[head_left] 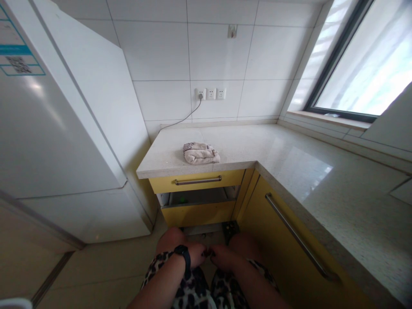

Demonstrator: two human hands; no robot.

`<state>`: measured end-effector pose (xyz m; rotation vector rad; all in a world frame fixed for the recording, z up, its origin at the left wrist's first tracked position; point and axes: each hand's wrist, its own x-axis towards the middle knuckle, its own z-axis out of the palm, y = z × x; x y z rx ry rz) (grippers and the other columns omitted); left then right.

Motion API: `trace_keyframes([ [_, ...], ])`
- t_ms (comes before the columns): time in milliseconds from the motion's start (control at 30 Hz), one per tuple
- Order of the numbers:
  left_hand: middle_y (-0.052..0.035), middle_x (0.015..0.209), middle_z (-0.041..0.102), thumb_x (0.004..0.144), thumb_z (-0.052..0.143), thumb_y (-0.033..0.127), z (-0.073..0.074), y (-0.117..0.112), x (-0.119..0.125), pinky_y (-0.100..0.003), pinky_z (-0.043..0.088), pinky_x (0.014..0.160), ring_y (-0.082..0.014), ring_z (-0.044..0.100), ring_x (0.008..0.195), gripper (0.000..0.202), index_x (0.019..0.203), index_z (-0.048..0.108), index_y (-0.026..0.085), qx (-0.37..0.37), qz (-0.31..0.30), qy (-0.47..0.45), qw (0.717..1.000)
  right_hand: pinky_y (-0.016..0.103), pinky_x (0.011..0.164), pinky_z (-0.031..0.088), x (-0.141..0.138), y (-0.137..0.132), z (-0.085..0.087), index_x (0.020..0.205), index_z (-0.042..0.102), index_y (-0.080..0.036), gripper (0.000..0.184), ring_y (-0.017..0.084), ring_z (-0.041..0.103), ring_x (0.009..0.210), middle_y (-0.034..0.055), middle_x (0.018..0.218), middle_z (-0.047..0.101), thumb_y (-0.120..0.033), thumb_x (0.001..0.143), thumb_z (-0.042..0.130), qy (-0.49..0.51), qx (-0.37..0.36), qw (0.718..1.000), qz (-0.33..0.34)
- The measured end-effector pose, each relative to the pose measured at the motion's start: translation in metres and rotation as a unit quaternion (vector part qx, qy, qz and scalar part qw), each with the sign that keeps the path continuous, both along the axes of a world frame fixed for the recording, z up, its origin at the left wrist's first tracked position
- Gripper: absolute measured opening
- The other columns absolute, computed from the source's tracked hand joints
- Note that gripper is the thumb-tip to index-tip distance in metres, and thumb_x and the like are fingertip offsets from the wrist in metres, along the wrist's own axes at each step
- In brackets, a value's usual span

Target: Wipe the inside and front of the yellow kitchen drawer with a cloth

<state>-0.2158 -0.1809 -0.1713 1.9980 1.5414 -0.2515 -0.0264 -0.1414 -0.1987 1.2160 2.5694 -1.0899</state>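
My left hand (197, 253), with a black watch on its wrist, and my right hand (222, 255) meet low in the view between my knees, fingertips touching. Both hands have their fingers curled together; whatever may be between them is too small to make out. Just in front of them a yellow drawer (198, 212) stands pulled out, with a small green thing inside. Above it is a shut yellow drawer with a metal handle (198, 180). A folded cloth (201, 153) lies on the countertop (289, 171) near its front edge.
A white fridge (58, 128) stands to the left. A yellow cabinet door with a long bar handle (296, 236) runs along the right. Wall sockets (210, 93) with one cable plugged in sit on the tiled wall. A window (370, 64) is at upper right.
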Motion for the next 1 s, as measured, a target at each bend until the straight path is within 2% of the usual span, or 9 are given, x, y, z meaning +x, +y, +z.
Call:
trace_keyframes([
  [233,-0.0099,0.108,0.075,0.087,0.048,0.036,-0.0003,-0.0009,0.0002,-0.039,0.055,0.083,-0.0296,0.071,0.100,0.037,0.112,0.074,0.027,0.009,0.007,0.022,1.000,0.034,0.089,0.051,-0.0002,0.0000,-0.0004,0.116,0.071,-0.024,0.042,0.026,0.068,0.108,0.0084,0.118,0.073,-0.019,0.078,0.055,0.001,0.000,1.000,-0.001],
  [467,-0.0063,0.110,0.075,0.088,0.047,0.035,-0.0008,-0.0021,-0.0020,-0.036,0.055,0.083,-0.0266,0.071,0.101,0.038,0.115,0.073,0.031,0.013,0.003,0.019,1.000,0.035,0.088,0.051,0.0003,-0.0014,0.0062,0.115,0.071,-0.023,0.041,0.027,0.069,0.108,0.0093,0.117,0.073,-0.019,0.078,0.054,0.004,-0.001,1.000,-0.002],
  [1000,-0.0075,0.110,0.075,0.087,0.049,0.036,-0.0032,-0.0013,-0.0023,-0.040,0.054,0.084,-0.0289,0.071,0.101,0.036,0.114,0.073,0.031,0.010,0.007,0.011,1.000,0.035,0.089,0.050,-0.0001,-0.0011,0.0041,0.116,0.071,-0.024,0.041,0.026,0.068,0.109,0.0087,0.118,0.073,-0.020,0.079,0.054,0.008,-0.006,1.000,-0.007],
])
